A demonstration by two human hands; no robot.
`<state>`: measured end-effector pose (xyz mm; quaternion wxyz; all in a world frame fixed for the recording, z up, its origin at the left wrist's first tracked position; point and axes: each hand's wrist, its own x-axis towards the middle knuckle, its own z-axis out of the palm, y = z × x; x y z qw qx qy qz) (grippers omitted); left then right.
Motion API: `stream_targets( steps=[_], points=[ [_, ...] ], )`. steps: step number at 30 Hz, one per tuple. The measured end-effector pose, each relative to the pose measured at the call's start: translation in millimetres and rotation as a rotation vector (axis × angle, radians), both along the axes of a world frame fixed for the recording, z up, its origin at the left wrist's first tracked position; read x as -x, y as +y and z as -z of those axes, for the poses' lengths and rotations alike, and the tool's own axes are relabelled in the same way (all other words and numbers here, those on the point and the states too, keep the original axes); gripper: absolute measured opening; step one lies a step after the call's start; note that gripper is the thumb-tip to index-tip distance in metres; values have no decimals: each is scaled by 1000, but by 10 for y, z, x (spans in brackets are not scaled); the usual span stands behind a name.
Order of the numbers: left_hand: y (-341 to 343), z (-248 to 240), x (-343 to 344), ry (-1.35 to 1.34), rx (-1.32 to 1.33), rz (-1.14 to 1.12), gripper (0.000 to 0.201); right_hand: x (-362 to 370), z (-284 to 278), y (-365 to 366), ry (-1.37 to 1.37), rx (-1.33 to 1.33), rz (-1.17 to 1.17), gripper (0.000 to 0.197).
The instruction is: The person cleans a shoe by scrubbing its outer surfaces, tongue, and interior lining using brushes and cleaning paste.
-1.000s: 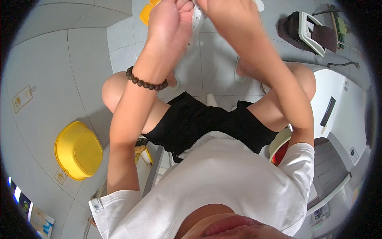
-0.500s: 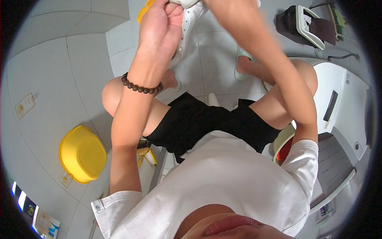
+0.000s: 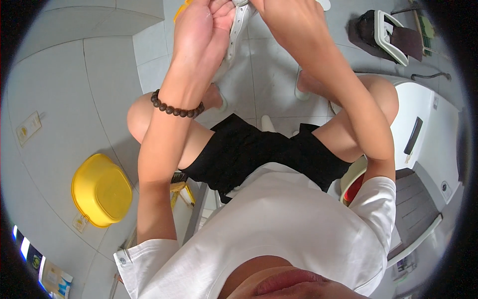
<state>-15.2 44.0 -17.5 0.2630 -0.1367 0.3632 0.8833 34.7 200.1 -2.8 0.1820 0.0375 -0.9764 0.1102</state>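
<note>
A white lace-up shoe (image 3: pixel 238 32) with a row of eyelets is held up at the top edge of the head view, partly cut off. My left hand (image 3: pixel 206 25), palm up and with a dark bead bracelet (image 3: pixel 174 110) on the wrist, has its fingers curled against the shoe. On the shoe's other side is my right hand (image 3: pixel 291 17), closed, its fingertips close to the upper part of the shoe. Most of its fingers lie past the frame's edge, so whatever they grip is hidden. A bit of yellow object (image 3: pixel 182 9) shows behind my left hand.
Grey tiled floor (image 3: pixel 271 60) lies below my hands, between my feet in light slippers. A bin (image 3: pixel 383 37) with a dark bag stands at far right, a white appliance (image 3: pixel 423 119) nearer. A yellow basin (image 3: pixel 102 192) hangs on the left wall. A reddish container (image 3: pixel 352 189) is by my right elbow.
My right hand has shifted slightly and is no longer blurred by motion. The shoe has moved slightly up in view, with less of it showing. My left arm has hardly moved.
</note>
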Motion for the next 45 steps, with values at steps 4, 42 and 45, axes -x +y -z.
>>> stream_targets(
  steps=[4, 42, 45],
  points=[
    [4, -67, 10, 20, 63, -38, 19, -28, -132, -72, -167, 162, 22, 40],
    [-113, -111, -177, 855, 1139, 512, 24, 198, -480, 326, -329, 610, 41, 75],
    [-110, -125, -189, 902, 1078, 494, 21, 237, -409, 387, -331, 602, -16, 79]
  ],
)
